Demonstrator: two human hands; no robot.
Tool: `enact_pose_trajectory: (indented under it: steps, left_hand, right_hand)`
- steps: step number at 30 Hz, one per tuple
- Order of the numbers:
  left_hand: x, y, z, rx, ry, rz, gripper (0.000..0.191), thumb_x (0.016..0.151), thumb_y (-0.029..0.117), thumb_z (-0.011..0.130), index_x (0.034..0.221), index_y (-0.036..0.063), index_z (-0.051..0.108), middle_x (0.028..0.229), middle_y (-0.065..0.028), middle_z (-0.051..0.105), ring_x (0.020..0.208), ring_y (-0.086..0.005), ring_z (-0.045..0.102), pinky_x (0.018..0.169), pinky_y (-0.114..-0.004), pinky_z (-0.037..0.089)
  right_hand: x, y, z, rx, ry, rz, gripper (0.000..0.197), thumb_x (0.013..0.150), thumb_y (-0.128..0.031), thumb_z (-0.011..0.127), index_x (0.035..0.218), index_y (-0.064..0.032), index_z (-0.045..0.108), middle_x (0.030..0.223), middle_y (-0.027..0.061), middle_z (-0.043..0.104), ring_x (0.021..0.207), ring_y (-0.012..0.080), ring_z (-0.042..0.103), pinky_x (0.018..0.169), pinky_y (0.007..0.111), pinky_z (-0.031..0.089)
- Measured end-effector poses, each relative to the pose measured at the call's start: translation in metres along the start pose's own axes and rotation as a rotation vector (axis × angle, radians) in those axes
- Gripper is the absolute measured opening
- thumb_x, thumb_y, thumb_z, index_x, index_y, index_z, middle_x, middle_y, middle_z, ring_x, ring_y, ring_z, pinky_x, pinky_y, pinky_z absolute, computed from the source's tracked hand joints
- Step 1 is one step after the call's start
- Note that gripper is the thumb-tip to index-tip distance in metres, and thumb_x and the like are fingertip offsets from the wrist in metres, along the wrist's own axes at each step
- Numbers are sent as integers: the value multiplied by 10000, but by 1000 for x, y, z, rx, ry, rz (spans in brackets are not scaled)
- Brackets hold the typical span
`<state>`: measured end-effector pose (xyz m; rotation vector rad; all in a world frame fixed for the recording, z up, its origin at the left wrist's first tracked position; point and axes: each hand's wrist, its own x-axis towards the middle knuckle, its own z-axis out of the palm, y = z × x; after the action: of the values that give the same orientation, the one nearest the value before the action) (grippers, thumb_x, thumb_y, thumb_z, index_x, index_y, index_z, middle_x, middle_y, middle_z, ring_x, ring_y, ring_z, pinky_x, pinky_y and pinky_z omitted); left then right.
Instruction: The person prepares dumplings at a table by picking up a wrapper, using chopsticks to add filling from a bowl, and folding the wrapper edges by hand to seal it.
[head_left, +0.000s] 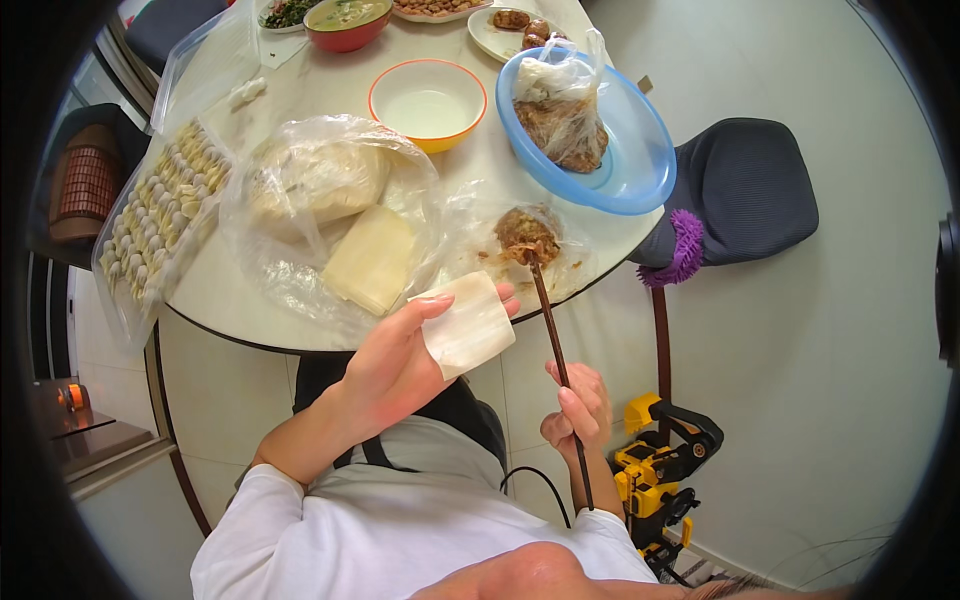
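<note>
On the palm and fingers of my left hand lies a single square dough wrapper, with the thumb over one corner. My right hand grips a dark brown chopstick; a second stick cannot be made out. Its far tip touches a mound of minced filling on a clear plastic bag at the table's edge. Beyond my left hand, a stack of wrappers rests on an open plastic bag that also holds a larger pale wrapped bundle.
A clear tray of folded dumplings lies at the left. Behind stand a yellow bowl of liquid and a blue basin holding bagged filling. Dishes of food line the back. Right of the table are a dark chair and a toy excavator.
</note>
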<state>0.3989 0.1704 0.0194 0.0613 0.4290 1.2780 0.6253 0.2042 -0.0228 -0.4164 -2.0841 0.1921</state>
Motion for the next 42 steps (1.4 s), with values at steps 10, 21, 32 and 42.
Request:
enact_pose_trajectory:
  steps: [10, 21, 32, 42]
  left_hand:
    - [-11, 2, 0, 31, 4, -6, 614, 935, 209, 462, 1420, -99, 243, 1466, -241, 338, 1384, -348, 320, 1139, -445, 287]
    - [-16, 1, 0, 26, 26, -19, 592, 931, 194, 474, 1412, -83, 270, 1448, -212, 377, 1363, -302, 361, 1133, -413, 303]
    - [-14, 0, -1, 32, 22, -7, 598, 929, 195, 471, 1412, -93, 268, 1456, -236, 354, 1382, -344, 326, 1138, -443, 290]
    - [-13, 0, 2, 37, 23, -12, 594, 924, 193, 467, 1407, -97, 278, 1456, -237, 354, 1382, -341, 326, 1139, -441, 286]
  right_hand:
    - [-8, -2, -4, 20, -57, 75, 180, 977, -78, 405, 1141, -32, 464, 934, 193, 651, 733, 313, 656, 627, 421, 545]
    - [-11, 8, 6, 32, -65, 94, 356, 804, 97, 500, 1151, 16, 514, 992, 199, 618, 806, 339, 645, 682, 431, 552]
    - [-12, 2, -2, 46, -47, 122, 258, 895, -20, 452, 1148, -6, 498, 946, 187, 628, 759, 324, 647, 664, 419, 544]
    - [-7, -1, -2, -67, -37, 117, 195, 997, -133, 420, 1145, -23, 486, 907, 176, 639, 743, 313, 650, 657, 401, 539]
